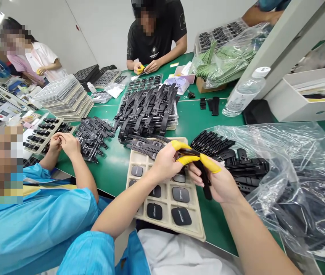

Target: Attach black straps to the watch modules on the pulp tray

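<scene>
Yellow finger covers are on both hands. My left hand (170,158) pinches a dark watch body (189,152) between thumb and finger, above the cream tray. My right hand (212,175) meets it on the right, holding a black strap (204,177) that hangs down from the watch body; whether the two are joined cannot be told. Below them, the cream tray (198,229) has compartments holding black square watch faces (181,194). Behind the tray lies a tall pile of watches with black straps (148,109). Loose black straps (212,143) lie just beyond my right hand.
At right, a clear plastic bag (302,183) holds dark items. Behind it stand a water bottle (245,93) and a white box (308,95). A co-worker's hands (65,143) are close on the left, near more watches (92,137). Another person (156,38) sits across the green table (108,172).
</scene>
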Demonstrator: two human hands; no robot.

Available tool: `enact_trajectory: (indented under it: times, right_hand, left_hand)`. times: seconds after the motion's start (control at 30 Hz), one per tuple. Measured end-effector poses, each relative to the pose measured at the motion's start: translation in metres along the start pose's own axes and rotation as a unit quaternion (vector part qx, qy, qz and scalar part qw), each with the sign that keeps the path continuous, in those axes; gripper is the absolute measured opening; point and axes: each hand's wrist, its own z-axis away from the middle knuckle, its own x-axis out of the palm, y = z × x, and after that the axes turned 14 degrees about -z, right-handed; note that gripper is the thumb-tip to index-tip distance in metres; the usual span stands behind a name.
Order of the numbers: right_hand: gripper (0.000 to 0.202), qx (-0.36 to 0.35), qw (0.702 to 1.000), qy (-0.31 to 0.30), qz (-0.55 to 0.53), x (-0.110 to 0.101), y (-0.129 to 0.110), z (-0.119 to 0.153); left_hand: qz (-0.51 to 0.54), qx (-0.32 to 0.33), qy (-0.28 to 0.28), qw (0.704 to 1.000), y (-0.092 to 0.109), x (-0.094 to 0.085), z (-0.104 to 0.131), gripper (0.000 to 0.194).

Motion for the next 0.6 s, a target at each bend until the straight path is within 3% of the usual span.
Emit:
enact_trajectory:
  times: [0.13,0.3,0.37,0.47,0.6]
  right_hand:
    - [0.054,0.115,0.991,-0.061,0.012,-0.001,-0.005,0.005]
    - [0.043,0.145,0.987,-0.041,0.048,-0.008,-0.003,0.007]
    - [0.045,0.142,0.987,-0.042,0.06,-0.008,-0.002,0.006]
    - [0.044,0.102,0.993,-0.03,0.052,-0.007,-0.003,0.004]
    - [0.044,0.001,0.999,0.035,0.011,-0.007,-0.005,0.001]
  left_hand:
    - [0.133,-0.043,0.069,0.988,0.007,-0.002,-0.003,0.041]
    - [0.265,-0.169,0.219,0.924,0.008,-0.024,-0.018,0.054]
    - [0.287,-0.191,0.252,0.904,0.006,-0.029,-0.022,0.061]
    - [0.301,-0.214,0.234,0.899,0.006,-0.027,-0.023,0.065]
    - [0.314,-0.234,0.203,0.897,0.01,-0.021,-0.021,0.062]
